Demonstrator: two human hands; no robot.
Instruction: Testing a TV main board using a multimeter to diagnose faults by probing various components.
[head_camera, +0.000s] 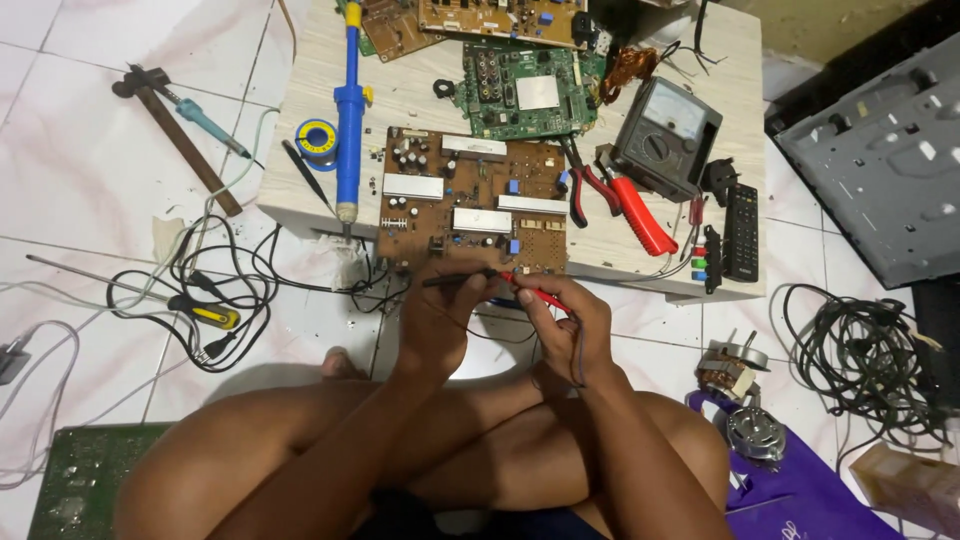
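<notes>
The brown power supply board (470, 205) lies on the low white table (300, 190). At its near edge, the left hand (435, 320) pinches a black probe (455, 280); the right hand (562, 325) grips a red probe (535, 292). Right of the board sit red pliers (625, 205) and an analog multimeter (665, 135).

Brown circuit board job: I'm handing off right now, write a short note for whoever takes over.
Left hand: holds the black probe, tip toward the near edge of the brown circuit board.
Right hand: holds the red probe, tip at the same edge.
The board lies flat on the low white table; the analog multimeter sits to its right, beyond the red-handled pliers.
Done: both probes in hand at the board.
Left: cannot tell which points are already checked or the meter reading.
</notes>
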